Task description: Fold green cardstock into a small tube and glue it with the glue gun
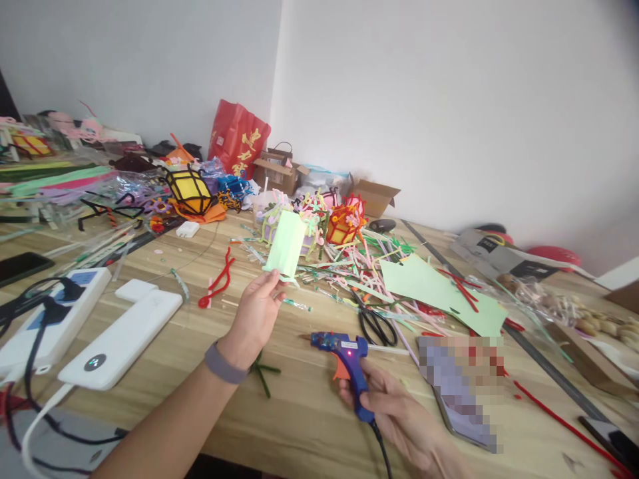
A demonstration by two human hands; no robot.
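The left arm [164, 419] comes in from the near edge, left of the middle, and reaches toward the far side and the right. Its wrist [238, 349] looks nearly straight. The left hand [259, 306] is raised, with fingertips brought together in a pinch; the other fingers are curled and partly hidden. The right hand [394, 406] is nearer, on the right, closed in a grip. Its thumb [374, 401] points to the left. Of the right arm [446, 459] only a short part is seen. The two hands are well apart.
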